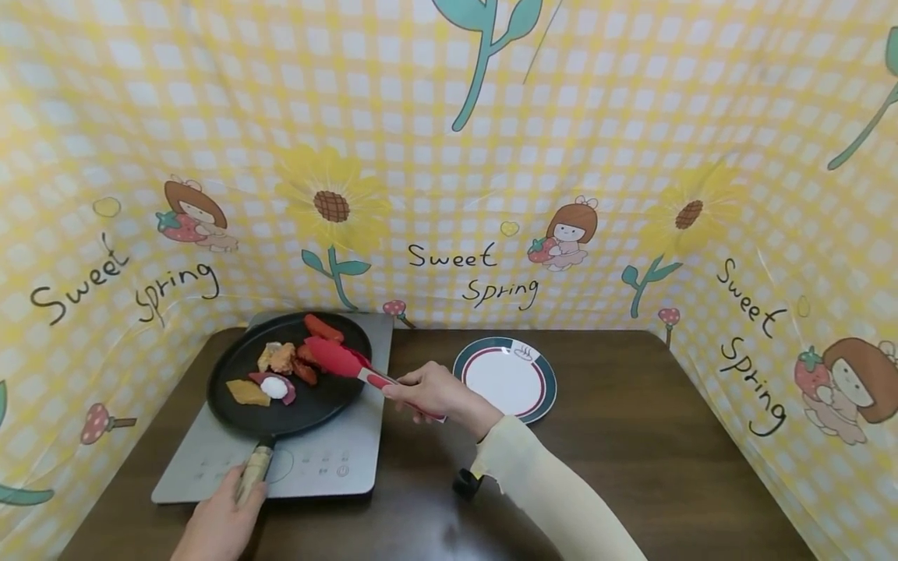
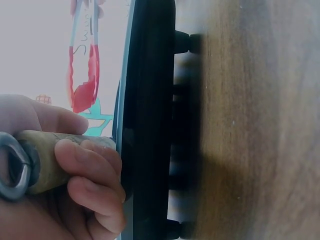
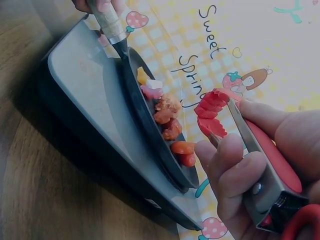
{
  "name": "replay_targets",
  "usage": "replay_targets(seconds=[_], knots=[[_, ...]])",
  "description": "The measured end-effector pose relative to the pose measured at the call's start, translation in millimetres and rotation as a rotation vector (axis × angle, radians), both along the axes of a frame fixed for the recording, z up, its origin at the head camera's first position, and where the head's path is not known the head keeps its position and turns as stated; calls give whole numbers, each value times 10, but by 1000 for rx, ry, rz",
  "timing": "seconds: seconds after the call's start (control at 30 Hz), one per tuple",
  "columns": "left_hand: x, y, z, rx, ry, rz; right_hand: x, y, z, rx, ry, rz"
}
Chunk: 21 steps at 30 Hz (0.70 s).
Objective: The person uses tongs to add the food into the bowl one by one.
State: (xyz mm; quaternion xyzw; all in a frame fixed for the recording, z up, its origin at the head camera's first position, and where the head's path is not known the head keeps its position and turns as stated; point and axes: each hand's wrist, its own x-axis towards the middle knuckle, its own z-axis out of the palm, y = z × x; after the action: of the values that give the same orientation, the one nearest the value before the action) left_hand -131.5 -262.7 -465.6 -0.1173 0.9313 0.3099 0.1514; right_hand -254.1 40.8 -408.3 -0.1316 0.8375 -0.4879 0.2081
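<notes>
My left hand [image 1: 220, 516] grips the wooden handle [image 1: 254, 474] of a round black frying pan [image 1: 330, 401]. Its fingers wrap the handle, whose end has a metal ring [image 2: 14, 167]. With my right hand [image 1: 433, 393] I hold red-tipped metal tongs [image 1: 338, 357], thumb on one arm and fingers on the other. The tong heads [image 3: 212, 110] are over the pan's right side, with no food between them. In the pan lie orange-red pieces [image 1: 324, 327], browned chunks [image 1: 283, 358], a yellow piece [image 1: 247, 392] and a pink piece topped with white [image 1: 275, 387].
The pan sits on a flat grey induction cooktop [image 1: 316, 483] at the left of the dark wooden table [image 1: 617, 436]. A white plate [image 1: 501, 382] with a green and red rim lies behind my right wrist. Yellow checked cloth [image 1: 449, 179] walls the back and sides.
</notes>
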Motion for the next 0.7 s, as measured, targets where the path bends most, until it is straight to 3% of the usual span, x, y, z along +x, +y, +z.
replay_targets(seconds=[0.47, 0.7], knots=[[42, -13, -4, -10, 10, 8, -83, -190, 6, 24, 16, 5], [9, -6, 12, 1, 12, 7, -142, -269, 9, 62, 54, -24]])
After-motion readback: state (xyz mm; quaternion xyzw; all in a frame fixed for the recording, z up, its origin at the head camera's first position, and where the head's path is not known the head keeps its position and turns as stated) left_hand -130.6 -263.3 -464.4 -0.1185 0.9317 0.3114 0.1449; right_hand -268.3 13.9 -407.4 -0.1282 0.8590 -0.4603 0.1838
